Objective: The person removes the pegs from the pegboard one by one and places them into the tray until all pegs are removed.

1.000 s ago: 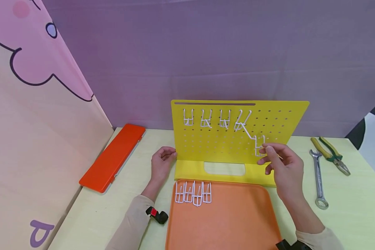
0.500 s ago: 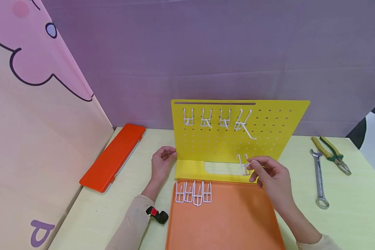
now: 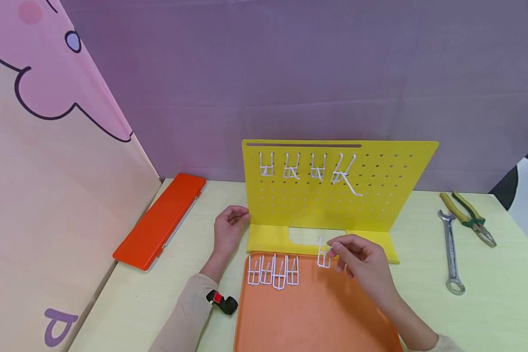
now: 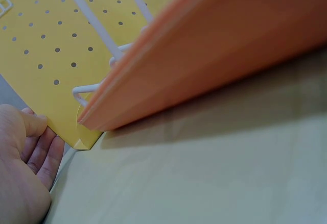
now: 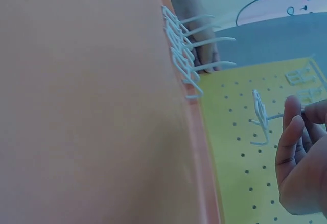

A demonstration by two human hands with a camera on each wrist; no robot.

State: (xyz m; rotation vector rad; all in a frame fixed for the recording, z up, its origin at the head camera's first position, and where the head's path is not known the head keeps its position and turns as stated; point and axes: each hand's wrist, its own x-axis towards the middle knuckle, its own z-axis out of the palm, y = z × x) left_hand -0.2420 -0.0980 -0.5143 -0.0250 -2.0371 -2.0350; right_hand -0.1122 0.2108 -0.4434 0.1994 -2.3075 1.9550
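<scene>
My right hand [image 3: 364, 264] pinches a white wire pegboard hook [image 3: 323, 257] by its prong, above the far part of the orange tray [image 3: 317, 313]. In the right wrist view that hook [image 5: 260, 114] shows its frame pointing away from the fingertips. My left hand [image 3: 229, 229] holds the left edge of the yellow pegboard [image 3: 317, 205], with the thumb on its front face in the left wrist view. Several white hooks [image 3: 292, 270] lie side by side at the tray's far left corner. More such hooks [image 3: 318, 166] hang in a row along the board's upper holes; the rightmost hangs slanted.
A red-orange flat case [image 3: 160, 222] lies at the left of the table. To the right are a combination wrench [image 3: 451, 254] and green-and-yellow pliers [image 3: 468, 219]. A purple cloth backdrop [image 3: 303, 68] stands behind the board.
My right hand has carried the hook down and left, from in front of the board's lower right to above the tray. My left hand stays at the board's edge.
</scene>
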